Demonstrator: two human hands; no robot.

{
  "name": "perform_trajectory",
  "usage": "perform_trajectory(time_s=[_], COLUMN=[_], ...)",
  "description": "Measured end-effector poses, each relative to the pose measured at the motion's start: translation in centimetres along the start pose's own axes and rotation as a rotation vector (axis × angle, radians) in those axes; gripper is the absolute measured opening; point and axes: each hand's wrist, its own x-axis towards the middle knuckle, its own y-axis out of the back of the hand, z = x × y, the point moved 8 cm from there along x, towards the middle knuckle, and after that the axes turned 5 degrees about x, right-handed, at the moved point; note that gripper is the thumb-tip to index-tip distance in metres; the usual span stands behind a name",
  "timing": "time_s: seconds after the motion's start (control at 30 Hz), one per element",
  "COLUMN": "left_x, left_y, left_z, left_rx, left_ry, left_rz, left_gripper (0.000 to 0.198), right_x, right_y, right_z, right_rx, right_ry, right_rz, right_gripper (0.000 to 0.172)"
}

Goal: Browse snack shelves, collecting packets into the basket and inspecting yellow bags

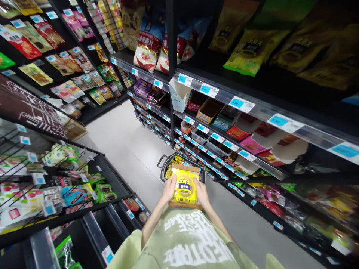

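Note:
A yellow and brown bag of sunflower seeds (185, 186) is held upright in front of my body, its printed face toward me. My left hand (169, 188) grips its left edge, and my right hand (201, 190) grips the right edge. Just beyond the bag, a dark shopping basket (162, 172) with several colourful packets in it is partly hidden behind it. What the basket rests on is hidden from me.
A tall black shelf (193, 73) with price tags runs along the right, holding yellow bags (249, 50) and red-and-white bags (148, 43). Low racks of packaged snacks (75, 194) stand at the left. Between them runs a grey floor aisle (123, 130).

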Motion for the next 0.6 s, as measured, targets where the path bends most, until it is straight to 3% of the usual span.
perform_trajectory(time_s=[0.27,0.6], left_x=[0.27,0.23], left_y=[-0.09,-0.31], left_z=[-0.93,0.06], left_rx=[-0.028,0.012], left_ry=[0.051,0.017], left_rz=[-0.006,-0.004], left_gripper=[0.070,0.071], right_x=[0.05,-0.09], right_y=[0.02,0.14], right_z=[-0.14,-0.95], right_rx=[0.009,-0.007], right_ry=[-0.018,0.009], right_rz=[0.007,0.021], right_gripper=[0.069,0.069])
